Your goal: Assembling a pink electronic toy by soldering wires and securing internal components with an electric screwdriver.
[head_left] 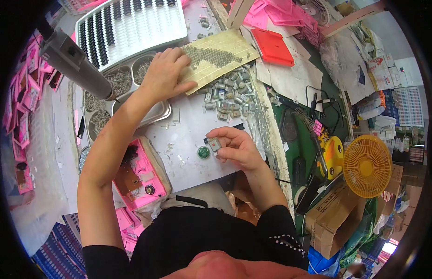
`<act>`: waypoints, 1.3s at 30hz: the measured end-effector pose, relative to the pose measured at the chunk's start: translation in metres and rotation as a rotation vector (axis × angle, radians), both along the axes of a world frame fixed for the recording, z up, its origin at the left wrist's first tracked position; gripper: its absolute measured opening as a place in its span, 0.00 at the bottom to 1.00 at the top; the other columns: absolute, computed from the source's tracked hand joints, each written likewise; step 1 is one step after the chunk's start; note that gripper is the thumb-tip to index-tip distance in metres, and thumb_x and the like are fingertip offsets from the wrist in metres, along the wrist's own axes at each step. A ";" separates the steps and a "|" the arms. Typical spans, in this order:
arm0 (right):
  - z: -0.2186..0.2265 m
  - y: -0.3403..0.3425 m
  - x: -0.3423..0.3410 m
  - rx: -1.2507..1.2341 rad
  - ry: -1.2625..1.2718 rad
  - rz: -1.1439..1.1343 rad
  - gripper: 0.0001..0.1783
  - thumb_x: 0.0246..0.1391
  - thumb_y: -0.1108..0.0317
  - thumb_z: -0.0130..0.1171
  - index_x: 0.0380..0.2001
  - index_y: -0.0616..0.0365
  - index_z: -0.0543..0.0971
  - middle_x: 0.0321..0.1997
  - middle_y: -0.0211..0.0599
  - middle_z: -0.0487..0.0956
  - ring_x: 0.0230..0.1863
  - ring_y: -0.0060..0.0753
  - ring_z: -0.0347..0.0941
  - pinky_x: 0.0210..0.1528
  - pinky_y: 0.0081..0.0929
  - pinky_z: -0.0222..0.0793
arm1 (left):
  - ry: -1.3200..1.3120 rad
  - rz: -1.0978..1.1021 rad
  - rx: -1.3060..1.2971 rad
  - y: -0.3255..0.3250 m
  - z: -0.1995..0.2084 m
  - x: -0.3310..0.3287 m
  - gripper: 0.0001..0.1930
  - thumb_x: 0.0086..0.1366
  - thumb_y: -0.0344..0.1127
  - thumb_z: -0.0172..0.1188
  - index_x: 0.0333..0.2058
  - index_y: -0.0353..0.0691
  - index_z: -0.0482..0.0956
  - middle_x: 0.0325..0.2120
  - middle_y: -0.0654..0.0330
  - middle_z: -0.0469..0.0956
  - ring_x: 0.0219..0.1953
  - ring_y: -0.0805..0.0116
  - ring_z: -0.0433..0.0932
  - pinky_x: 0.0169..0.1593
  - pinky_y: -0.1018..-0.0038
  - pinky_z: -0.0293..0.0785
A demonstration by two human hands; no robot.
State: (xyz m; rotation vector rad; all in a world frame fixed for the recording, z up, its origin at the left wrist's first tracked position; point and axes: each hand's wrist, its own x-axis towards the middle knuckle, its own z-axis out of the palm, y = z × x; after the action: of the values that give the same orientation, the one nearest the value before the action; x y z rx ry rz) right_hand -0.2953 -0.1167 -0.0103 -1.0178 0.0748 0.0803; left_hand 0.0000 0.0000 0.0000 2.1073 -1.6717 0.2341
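Pinching a motor (214, 145), right hand (241, 149) closed; left hand (168, 72) at the board (245, 45), grip cannot be told; a knock could spill small parts (213, 56).

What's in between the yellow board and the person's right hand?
In the head view, mainly a heap of small silvery metal parts lies between the yellow board and the right hand.

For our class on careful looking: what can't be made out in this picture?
Head view: grey metal part's far side, hidden by the right hand.
Head view: yellow board's left edge, partly behind the left hand.
Head view: grey power tool's top, lost in the dark lens rim.
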 end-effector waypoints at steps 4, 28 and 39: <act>0.011 0.007 0.011 -0.175 0.014 -0.055 0.25 0.60 0.70 0.68 0.60 0.60 0.76 0.27 0.21 0.73 0.31 0.15 0.72 0.36 0.19 0.72 | -0.058 -0.180 -0.131 0.009 0.004 -0.007 0.28 0.49 0.48 0.76 0.44 0.42 0.75 0.48 0.54 0.74 0.49 0.49 0.74 0.55 0.56 0.71; -0.015 -0.019 0.153 -1.491 -0.594 -0.166 0.17 0.50 0.69 0.65 0.45 0.48 0.83 0.51 0.41 0.81 0.59 0.47 0.72 0.66 0.52 0.62 | -0.128 -0.011 -0.265 0.026 0.013 -0.001 0.11 0.58 0.31 0.64 0.38 0.39 0.73 0.40 0.57 0.73 0.45 0.52 0.75 0.43 0.60 0.79; 0.032 -0.008 0.052 -1.269 -0.373 -0.154 0.21 0.49 0.78 0.67 0.49 0.57 0.82 0.49 0.40 0.81 0.37 0.33 0.80 0.46 0.31 0.76 | 0.063 -0.029 0.022 0.081 -0.006 -0.001 0.13 0.55 0.23 0.59 0.40 0.39 0.75 0.40 0.52 0.74 0.44 0.47 0.75 0.45 0.56 0.76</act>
State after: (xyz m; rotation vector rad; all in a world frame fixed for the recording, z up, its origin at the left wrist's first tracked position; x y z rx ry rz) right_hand -0.2429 -0.1250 0.0213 -2.2690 -0.1647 -0.3464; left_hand -0.0012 0.0810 -0.0063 2.0834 -1.6747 0.1397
